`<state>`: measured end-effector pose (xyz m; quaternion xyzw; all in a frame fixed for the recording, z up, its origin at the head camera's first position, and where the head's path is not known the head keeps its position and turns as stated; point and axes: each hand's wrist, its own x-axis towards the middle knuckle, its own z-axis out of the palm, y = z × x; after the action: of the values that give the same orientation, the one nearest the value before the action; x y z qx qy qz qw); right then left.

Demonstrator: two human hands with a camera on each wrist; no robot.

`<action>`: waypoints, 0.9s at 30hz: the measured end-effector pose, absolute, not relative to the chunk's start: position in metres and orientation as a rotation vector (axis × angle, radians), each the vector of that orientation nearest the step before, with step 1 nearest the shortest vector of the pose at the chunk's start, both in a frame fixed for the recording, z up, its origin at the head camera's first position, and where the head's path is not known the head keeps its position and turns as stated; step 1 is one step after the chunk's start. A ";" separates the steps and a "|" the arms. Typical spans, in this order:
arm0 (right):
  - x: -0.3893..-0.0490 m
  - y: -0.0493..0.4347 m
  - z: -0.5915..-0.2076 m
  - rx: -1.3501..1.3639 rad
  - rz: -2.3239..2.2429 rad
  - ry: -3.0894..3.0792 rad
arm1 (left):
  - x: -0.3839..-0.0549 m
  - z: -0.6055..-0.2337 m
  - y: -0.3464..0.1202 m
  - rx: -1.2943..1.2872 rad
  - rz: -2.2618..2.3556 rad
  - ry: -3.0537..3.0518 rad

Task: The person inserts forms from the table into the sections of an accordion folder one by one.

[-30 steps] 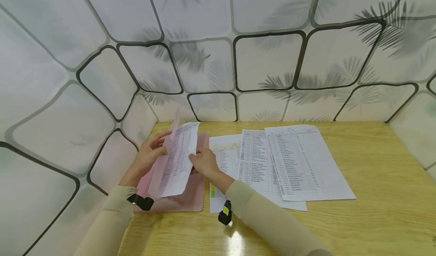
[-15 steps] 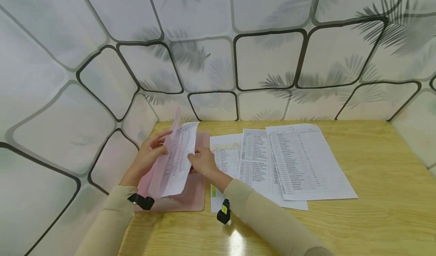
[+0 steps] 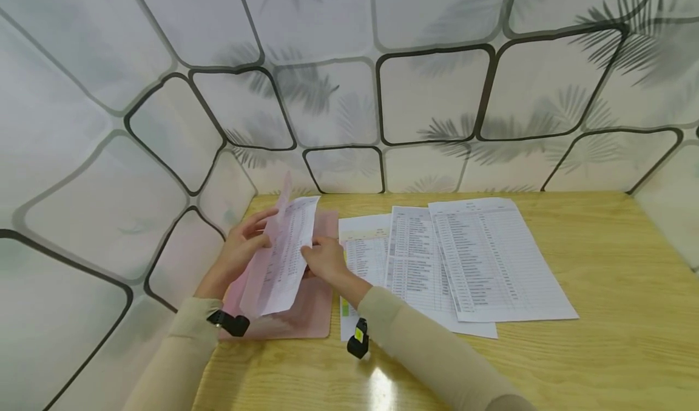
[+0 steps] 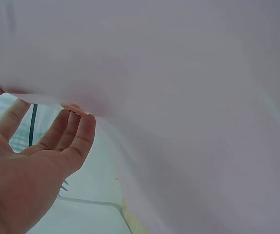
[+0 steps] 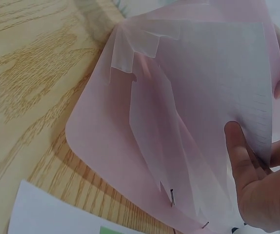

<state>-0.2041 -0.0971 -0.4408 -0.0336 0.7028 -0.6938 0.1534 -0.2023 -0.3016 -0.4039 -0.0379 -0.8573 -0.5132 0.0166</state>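
Note:
A pink translucent folder lies spread at the left of the table, its cover raised. My left hand holds that cover at its outer edge, thumb on one side and fingers on the other. In the left wrist view the cover hides much of the scene in front of the left hand. My right hand pinches a printed sheet by its right edge, tilted up against the cover. In the right wrist view, clear flaps show inside the folder beside the right hand.
Right of the folder, printed sheets overlap on the wooden table: a left one, a middle one and a right one. A patterned wall rises behind the table, and another stands close by on the left.
Both hands keep their hold on the cover and the sheet, almost still. The right hand has shifted very slightly left; the whole view has drifted a little.

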 end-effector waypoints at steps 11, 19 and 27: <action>-0.207 -0.100 -0.445 -0.103 -1.963 2.055 | -0.201 -0.404 -0.301 -0.128 -1.595 -2.651; -0.207 -0.101 -0.445 -0.087 -1.916 2.126 | -0.200 -0.403 -0.301 -0.155 -1.587 -2.654; -0.207 -0.103 -0.444 -0.071 -1.912 2.134 | -0.198 -0.400 -0.300 -0.166 -1.625 -2.633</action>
<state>-0.2071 -0.1027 -0.4442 -0.0245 0.7375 -0.6608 0.1374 -0.1981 -0.2998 -0.4004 -0.0536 -0.8495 -0.5244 0.0212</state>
